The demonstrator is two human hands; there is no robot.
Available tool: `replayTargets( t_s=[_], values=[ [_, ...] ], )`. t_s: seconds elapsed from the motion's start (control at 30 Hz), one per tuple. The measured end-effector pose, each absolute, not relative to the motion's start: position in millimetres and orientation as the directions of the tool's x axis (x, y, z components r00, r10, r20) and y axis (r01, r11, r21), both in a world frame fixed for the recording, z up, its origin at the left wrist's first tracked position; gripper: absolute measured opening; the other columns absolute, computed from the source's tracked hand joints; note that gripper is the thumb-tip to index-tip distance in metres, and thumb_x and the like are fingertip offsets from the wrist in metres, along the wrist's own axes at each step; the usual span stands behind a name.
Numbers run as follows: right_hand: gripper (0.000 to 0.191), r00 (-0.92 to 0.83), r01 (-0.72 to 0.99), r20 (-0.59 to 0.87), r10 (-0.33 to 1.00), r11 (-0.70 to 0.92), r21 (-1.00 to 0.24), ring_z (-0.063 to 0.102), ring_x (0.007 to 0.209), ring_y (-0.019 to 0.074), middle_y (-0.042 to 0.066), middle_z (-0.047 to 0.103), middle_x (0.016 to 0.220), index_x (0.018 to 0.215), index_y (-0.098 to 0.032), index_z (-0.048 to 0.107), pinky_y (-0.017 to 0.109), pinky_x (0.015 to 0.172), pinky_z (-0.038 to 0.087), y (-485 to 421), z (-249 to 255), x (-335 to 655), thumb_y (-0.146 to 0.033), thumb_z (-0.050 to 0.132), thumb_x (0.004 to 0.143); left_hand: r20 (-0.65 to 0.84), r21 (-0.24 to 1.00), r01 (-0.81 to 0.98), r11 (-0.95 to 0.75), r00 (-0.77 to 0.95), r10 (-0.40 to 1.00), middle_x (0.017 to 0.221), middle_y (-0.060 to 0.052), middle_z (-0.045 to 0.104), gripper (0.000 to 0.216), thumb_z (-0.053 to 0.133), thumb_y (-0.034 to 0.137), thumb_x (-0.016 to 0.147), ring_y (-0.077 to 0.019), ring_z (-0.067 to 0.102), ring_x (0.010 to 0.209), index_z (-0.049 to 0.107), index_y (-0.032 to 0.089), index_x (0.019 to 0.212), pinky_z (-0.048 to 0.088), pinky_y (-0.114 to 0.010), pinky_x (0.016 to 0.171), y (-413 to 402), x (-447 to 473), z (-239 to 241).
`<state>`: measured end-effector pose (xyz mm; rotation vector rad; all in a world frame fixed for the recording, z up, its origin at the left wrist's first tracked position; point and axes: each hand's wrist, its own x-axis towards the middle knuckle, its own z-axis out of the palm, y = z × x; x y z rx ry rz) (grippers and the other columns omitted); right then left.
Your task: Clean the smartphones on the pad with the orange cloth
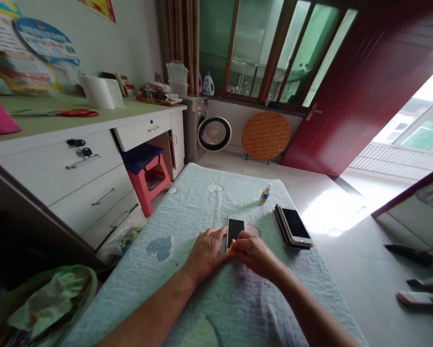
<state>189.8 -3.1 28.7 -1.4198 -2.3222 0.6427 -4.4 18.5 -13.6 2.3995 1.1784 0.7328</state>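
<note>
In the head view, a white smartphone (235,224) lies on a quilted cover (190,202). The left hand (206,253) rests at its left edge, thumb apart from the fingers; the right hand (255,251) pinches an orange item (232,244) (mostly hidden) against the phone's lower end. A small spray bottle (264,194) stands beyond. Lower left, a green basket (93,280) contains a crumpled whitish sheet (48,304).

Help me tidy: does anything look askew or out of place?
Mildly odd: the boxy grey washing machine has its round, black-rimmed glass door swung open. The stack topped by a white rectangular phone is askew, edges misaligned.
</note>
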Motion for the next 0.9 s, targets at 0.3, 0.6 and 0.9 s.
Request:
replayTargets(
  t_s=[0.3, 0.6, 0.9],
  values=[
    [0.014, -0.218, 0.873, 0.082, 0.973, 0.232, -0.429, 0.058, 0.072, 0.0118, 0.002, 0.064, 0.082, 0.083, -0.019, 0.073, 0.021, 0.068, 0.039, 56.2, 23.1, 199.3, -0.021, 0.059, 0.083, 0.274, 0.514, 0.591, -0.622, 0.574, 0.772, 0.121, -0.005, 0.064, 0.045, 0.056, 0.053, 0.088, -0.0259, 0.052, 0.109, 0.06, 0.024, 0.121, 0.042, -0.04, 0.093, 16.7, -5.5, -3.1],
    [0.019, -0.17, 0.925, 0.065, 0.983, 0.182, -0.334, 0.059, 0.081, 0.014, 0.004, 0.064, 0.092, 0.089, -0.021, 0.073, 0.022, 0.07, 0.038, 86.0, 20.8, 175.5, -0.02, 0.054, 0.086, 0.265, 0.512, 0.602, -0.613, 0.568, 0.779, 0.12, -0.003, 0.064, 0.036, 0.062, 0.042, 0.087, -0.0264, 0.052, 0.106, 0.059, 0.026, 0.119, 0.042, -0.042, 0.093, 15.7, -5.0, 1.1],
    [0.019, -0.347, 0.865, 0.022, 0.937, 0.329, -0.379, 0.055, 0.07, 0.0098, 0.001, 0.061, 0.085, 0.081, -0.021, 0.073, 0.02, 0.064, 0.036, 40.1, 30.9, 175.5, -0.021, 0.054, 0.086, 0.327, 0.53, 0.627, -0.571, 0.47, 0.82, 0.12, -0.012, 0.059, 0.065, 0.06, 0.05, 0.085, -0.028, 0.057, 0.106, 0.033, 0.02, 0.136, 0.045, -0.044, 0.092, 17.5, -4.9, -20.8]
  ],
)
